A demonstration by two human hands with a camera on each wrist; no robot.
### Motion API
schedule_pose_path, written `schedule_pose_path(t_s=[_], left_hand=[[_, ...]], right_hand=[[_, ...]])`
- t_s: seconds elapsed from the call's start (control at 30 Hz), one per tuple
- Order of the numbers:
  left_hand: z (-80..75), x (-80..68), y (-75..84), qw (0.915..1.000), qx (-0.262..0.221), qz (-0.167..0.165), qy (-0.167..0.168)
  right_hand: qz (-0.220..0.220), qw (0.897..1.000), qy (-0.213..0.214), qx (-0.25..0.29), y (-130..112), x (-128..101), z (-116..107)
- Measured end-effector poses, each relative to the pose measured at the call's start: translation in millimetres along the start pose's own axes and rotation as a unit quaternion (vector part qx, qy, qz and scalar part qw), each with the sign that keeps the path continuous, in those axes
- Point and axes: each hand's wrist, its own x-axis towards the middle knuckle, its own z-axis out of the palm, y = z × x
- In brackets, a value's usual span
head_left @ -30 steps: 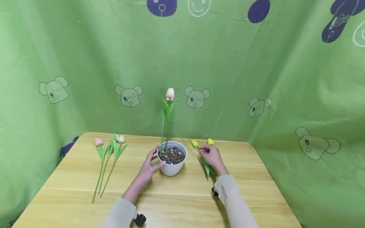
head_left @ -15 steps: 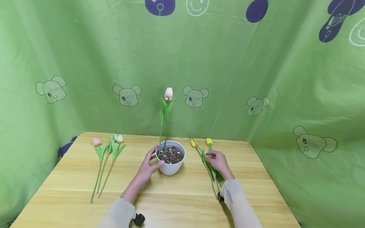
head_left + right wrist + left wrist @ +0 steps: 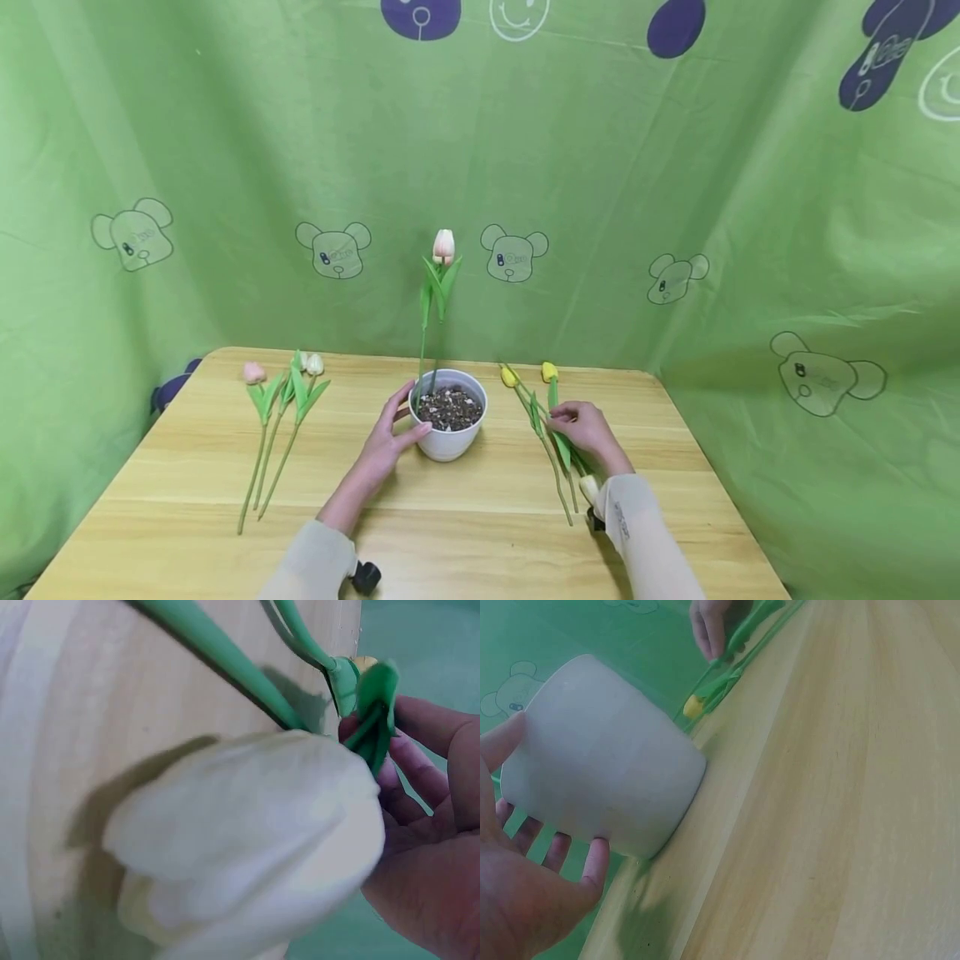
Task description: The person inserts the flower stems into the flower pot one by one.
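A white pot (image 3: 450, 442) of gravel stands mid-table with one pale pink tulip (image 3: 444, 247) upright in it. My left hand (image 3: 401, 421) cups the pot's left side, thumb in front and fingers behind; the left wrist view shows the same pot (image 3: 600, 765) in that hand (image 3: 525, 900). Two yellow tulips (image 3: 510, 377) lie right of the pot. My right hand (image 3: 572, 419) pinches their green leaves and stems (image 3: 375, 712) mid-length. A white tulip bud (image 3: 247, 840) lies by that wrist (image 3: 589, 486).
A pink tulip (image 3: 253, 372) and a white tulip (image 3: 316, 364) lie with their long stems on the wooden table (image 3: 187, 500) at the left. Green printed cloth (image 3: 675, 208) hangs close behind and along both sides of the table.
My right hand has slid back toward me, from the yellow flower heads down to the stems. The left hand and the pot have stayed put.
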Motion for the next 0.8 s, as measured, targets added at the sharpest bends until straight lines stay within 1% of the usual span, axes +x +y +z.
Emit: schedule_pose_path(t_s=[0.17,0.3,0.43,0.53,0.67,0.8], left_hand=[[0.2,-0.2,0.5,1.0000,0.003,-0.001,-0.002],[0.3,-0.1,1.8,1.0000,0.003,-0.002,0.001],[-0.2,0.4,2.5,1.0000,0.004,-0.003,-0.001],[-0.6,0.2,3.1,1.0000,0.002,-0.003,-0.002],[-0.8,0.0,2.6,1.0000,-0.002,-0.002,-0.002],[-0.3,-0.8,1.8,1.0000,-0.003,-0.002,-0.003]], right_hand=[[0.002,1.000,0.007,0.014,-4.2,0.1,-3.5],[0.005,0.999,0.025,0.021,-8.3,-1.4,-3.9],[0.026,0.998,0.040,0.040,-13.6,-6.7,-0.8],[0.041,0.996,0.033,0.067,-17.6,-12.1,4.8],[0.062,0.993,0.013,0.104,-17.8,-17.3,14.4],[0.067,0.992,0.006,0.109,-12.9,-18.5,18.9]])
